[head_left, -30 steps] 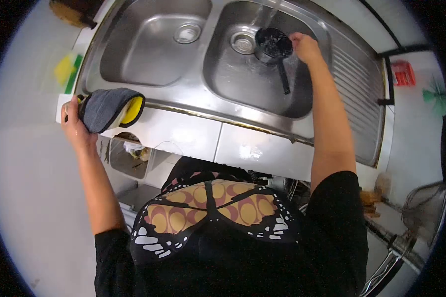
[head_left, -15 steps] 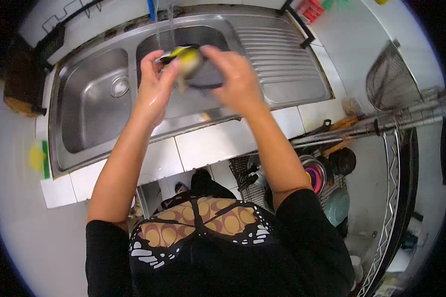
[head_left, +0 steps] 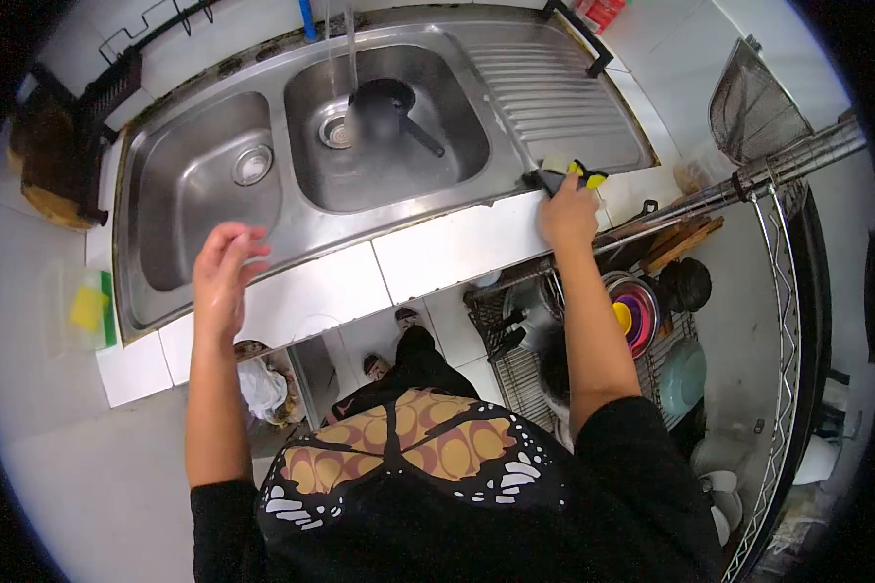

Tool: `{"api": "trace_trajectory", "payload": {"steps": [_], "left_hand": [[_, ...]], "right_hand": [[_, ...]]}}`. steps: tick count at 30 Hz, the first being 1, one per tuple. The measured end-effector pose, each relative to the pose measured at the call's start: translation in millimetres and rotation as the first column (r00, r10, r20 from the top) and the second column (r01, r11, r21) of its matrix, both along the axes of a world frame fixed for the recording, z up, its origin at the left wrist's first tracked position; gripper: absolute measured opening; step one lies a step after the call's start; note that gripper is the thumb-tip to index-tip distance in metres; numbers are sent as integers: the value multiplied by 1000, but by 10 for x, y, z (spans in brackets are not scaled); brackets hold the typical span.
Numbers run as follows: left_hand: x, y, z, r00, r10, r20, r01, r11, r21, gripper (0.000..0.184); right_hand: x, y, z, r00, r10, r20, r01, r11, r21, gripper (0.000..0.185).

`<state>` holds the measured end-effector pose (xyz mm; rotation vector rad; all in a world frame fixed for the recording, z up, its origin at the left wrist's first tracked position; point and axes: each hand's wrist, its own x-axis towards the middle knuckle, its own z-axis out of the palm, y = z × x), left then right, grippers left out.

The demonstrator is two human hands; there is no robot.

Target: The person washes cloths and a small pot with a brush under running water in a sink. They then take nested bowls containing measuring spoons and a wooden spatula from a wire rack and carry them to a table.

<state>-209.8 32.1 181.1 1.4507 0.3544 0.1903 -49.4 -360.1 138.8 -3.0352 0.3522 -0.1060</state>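
My right hand [head_left: 568, 212] grips a grey and yellow cloth [head_left: 560, 179] at the front right edge of the sink. Over the counter's front left part, my left hand [head_left: 227, 277] is raised with nothing in it, its fingers bent and apart. A black pan with a handle [head_left: 420, 136] sits in the right basin [head_left: 360, 189], beside the drain. Water [head_left: 350, 49] streams down from above onto the pan's left side.
Left of the pan's basin is a second basin [head_left: 185, 209]. A yellow and green sponge [head_left: 89, 308] is at the far left. A ribbed drainboard [head_left: 544, 87] lies right. A rack with bowls [head_left: 635, 316] stands below right, near a mesh strainer [head_left: 756, 107].
My hands have parted from over the right basin. The cloth, in my left hand a second ago, is now in my right hand at the right. The view has shifted rightward since then.
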Motion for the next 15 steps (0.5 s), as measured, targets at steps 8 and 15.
{"api": "trace_trajectory", "payload": {"steps": [8, 15], "left_hand": [[-716, 518, -195, 971, 238, 12, -234, 962, -140, 12], [-586, 404, 33, 979, 181, 95, -173, 981, -88, 12]], "right_hand": [[-930, 1120, 8, 910, 412, -53, -396, 899, 185, 61], [-1069, 2361, 6, 665, 727, 174, -679, 492, 545, 53]]}}
